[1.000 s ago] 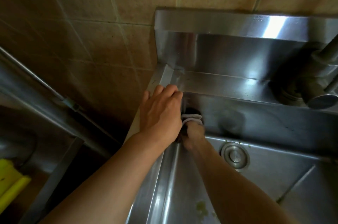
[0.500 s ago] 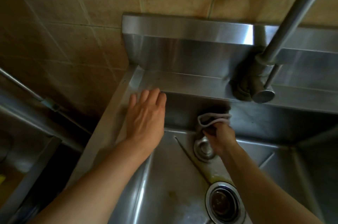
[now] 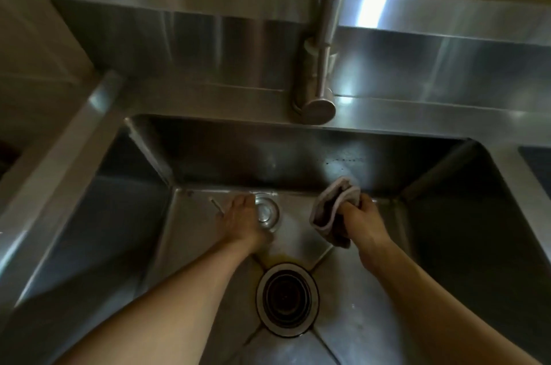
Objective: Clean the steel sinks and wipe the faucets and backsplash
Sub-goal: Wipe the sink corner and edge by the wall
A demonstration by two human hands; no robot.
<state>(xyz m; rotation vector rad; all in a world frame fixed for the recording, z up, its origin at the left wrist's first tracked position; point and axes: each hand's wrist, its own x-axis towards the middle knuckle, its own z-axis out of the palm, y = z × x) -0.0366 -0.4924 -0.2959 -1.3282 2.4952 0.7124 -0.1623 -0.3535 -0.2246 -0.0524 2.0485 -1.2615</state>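
Clenched round a crumpled grey cloth (image 3: 334, 209), the right hand (image 3: 365, 224) makes the working grip, low in the deep steel sink basin (image 3: 134, 215) and pressing the cloth's upper fold against the rear wall. Left of that grip, the left hand (image 3: 241, 223) rests on the basin floor beside a small round steel plug (image 3: 267, 211); whether its fingers hold anything I cannot tell. Straight above and slightly left of the cloth stands the upright steel faucet (image 3: 320, 72), long axis vertical. Behind it the steel backsplash (image 3: 185, 33) runs left to right. Nearer the body lies the round drain strainer (image 3: 287, 299). The cloth hand is nearer both the faucet and the unwiped right corner.
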